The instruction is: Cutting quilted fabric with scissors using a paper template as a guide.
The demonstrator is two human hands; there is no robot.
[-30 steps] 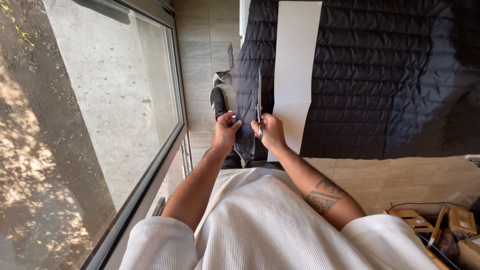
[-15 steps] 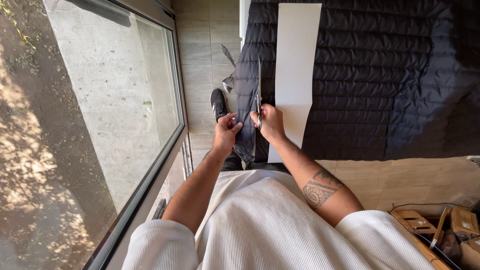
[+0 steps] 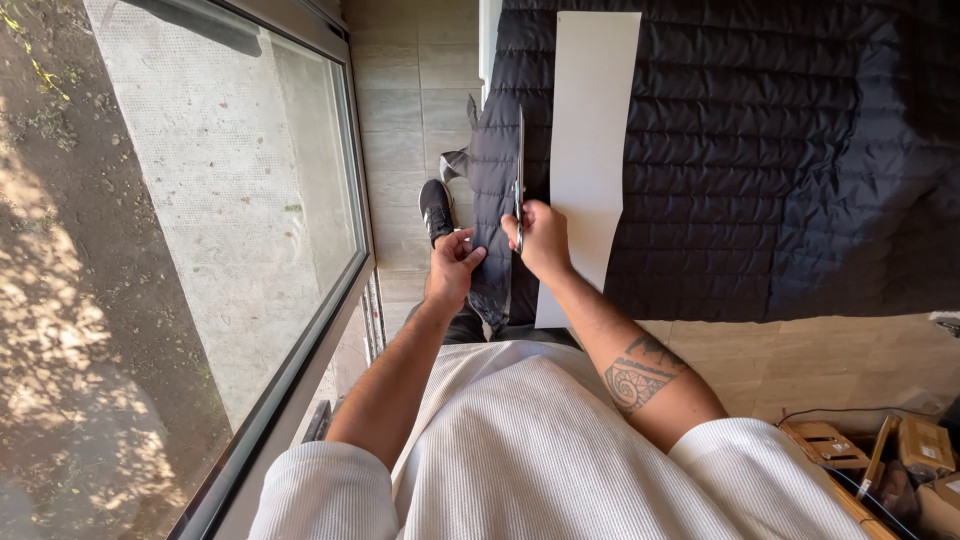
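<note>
Black puffy cloth (image 3: 700, 150) lies spread out flat, and I see it from the head camera, looking down. My left hand (image 3: 452, 268) pinches the edge of the cloth, with fingers closed on a fold that hangs down between my two hands. My right hand (image 3: 540, 238) is closed around the handles of long scissors (image 3: 519, 165). The blades point away from my grip, up along the cloth edge. I cannot tell if the blades are open. Just to the right of my right hand lies a long white paper strip (image 3: 590, 130) on top of the cloth. To the left of my left hand I see my black shoe (image 3: 435, 208) on the tile floor (image 3: 410, 110), and farther left a big glass window (image 3: 230, 220).
</note>
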